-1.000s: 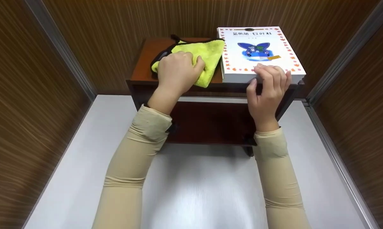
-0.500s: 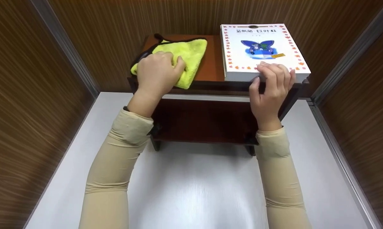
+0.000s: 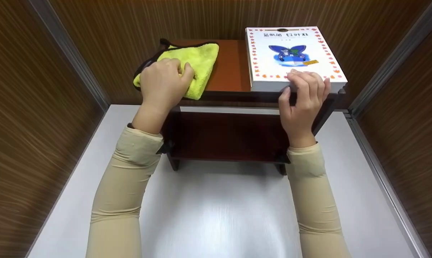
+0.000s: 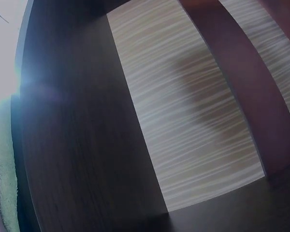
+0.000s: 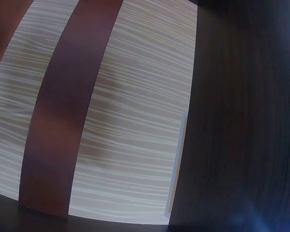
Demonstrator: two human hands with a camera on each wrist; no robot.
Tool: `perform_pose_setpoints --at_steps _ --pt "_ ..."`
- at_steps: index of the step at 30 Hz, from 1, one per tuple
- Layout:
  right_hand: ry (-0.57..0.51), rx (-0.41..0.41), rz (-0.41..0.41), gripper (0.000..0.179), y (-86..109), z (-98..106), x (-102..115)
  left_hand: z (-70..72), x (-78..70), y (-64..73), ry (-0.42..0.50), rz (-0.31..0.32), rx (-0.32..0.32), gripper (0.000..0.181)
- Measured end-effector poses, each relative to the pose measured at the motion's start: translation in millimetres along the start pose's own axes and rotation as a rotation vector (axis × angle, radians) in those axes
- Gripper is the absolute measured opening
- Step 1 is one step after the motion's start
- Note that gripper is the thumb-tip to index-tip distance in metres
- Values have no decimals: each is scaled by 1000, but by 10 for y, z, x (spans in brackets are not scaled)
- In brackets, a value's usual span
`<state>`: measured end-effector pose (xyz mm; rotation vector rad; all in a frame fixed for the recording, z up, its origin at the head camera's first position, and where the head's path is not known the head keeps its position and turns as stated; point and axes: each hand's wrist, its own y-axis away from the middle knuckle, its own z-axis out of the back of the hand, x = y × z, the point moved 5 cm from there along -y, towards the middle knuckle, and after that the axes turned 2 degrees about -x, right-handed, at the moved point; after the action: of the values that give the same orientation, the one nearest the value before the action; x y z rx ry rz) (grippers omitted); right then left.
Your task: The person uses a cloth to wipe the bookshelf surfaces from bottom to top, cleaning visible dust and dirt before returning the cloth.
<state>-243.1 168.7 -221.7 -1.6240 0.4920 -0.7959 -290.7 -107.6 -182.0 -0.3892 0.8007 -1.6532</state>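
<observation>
In the head view my left hand (image 3: 162, 80) grips a bright yellow-green cleaning cloth (image 3: 201, 59) with dark edging, on the left part of the shelf's brown top (image 3: 224, 77). A corner of the cloth hangs past the front edge. My right hand (image 3: 303, 98) holds the front edge of a thick white book (image 3: 260, 59), its fingertips bent over the cover and its thumb at the front side. The cover has a leaf border and a blue butterfly picture. In the left wrist view, a strip of the cloth (image 4: 7, 174) shows at the far left.
The small dark shelf unit has a lower reddish-brown board (image 3: 226, 136) and stands on a white surface (image 3: 219, 208). Wood-grain panels enclose it at the back (image 3: 201, 18), left (image 3: 33, 118) and right (image 3: 409, 107). The wrist views mostly show the shelf's underside and slats.
My left hand has slid left across the top with the cloth, away from the book, uncovering brown surface between them. The right hand has stayed on the book.
</observation>
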Motion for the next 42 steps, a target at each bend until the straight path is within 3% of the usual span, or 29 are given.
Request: perform_pose_setpoints --at_steps 15,22,25,29,33,38,42 --pt "0 -5 -13 21 1 -2 11 29 92 38 52 -15 6 37" --pt "7 0 -23 21 12 -23 3 42 85 67 70 -79 -107 33" --pt "17 -3 -24 22 19 -30 -17 22 37 61 32 -70 -128 35" --pt "15 -11 -26 22 20 -31 -29 -29 -92 55 -40 -39 -120 39" --pt "12 -11 -25 21 12 -29 -12 -93 -319 69 -95 -35 -115 41" --pt "11 -14 -36 20 6 -21 4 -195 -698 84 -146 -73 -73 43" --pt "15 -14 -37 20 18 -26 -19 -237 -929 114 -146 -126 -102 41"
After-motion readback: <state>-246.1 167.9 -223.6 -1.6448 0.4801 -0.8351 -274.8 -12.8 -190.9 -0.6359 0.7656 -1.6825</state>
